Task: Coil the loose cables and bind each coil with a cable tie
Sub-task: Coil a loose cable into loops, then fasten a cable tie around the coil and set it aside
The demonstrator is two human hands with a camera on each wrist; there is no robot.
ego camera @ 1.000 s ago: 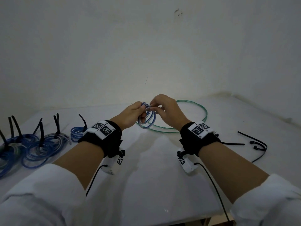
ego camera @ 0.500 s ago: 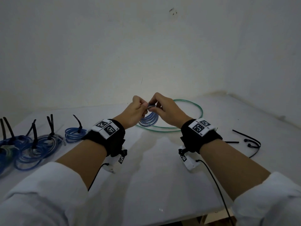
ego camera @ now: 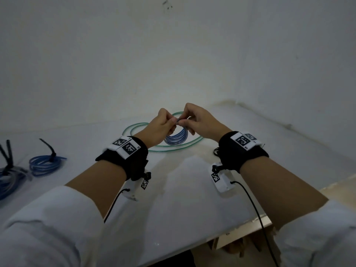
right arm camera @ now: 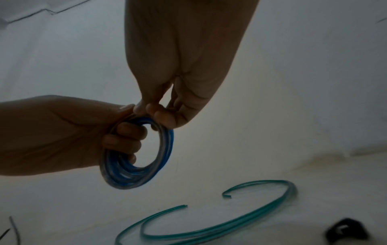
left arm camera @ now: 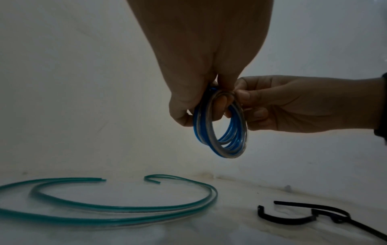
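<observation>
A small coil of blue and clear cable [ego camera: 176, 138] hangs in the air between my two hands over the white table [ego camera: 173, 199]. My left hand [ego camera: 169, 122] grips the coil's left side with fingers curled through its ring [right arm camera: 125, 139]. My right hand [ego camera: 185, 123] pinches the top of the coil [left arm camera: 222, 132] between thumb and fingertips [left arm camera: 243, 96]. No tie shows on this coil. A loose green cable [ego camera: 138, 127] lies in wide open loops on the table beneath and behind the hands [left arm camera: 125, 208]. Loose black cable ties [left arm camera: 303, 217] lie right of it.
Blue coils bound with black ties [ego camera: 45, 164] lie at the table's left, with more at the frame's edge [ego camera: 9, 176]. The table's front right edge [ego camera: 256, 222] runs close under my right forearm. A white wall stands behind.
Both hands have risen slightly and their fingertips have come together at the coil's top, which now hangs below them. The head view has swung right, so the black ties have left it.
</observation>
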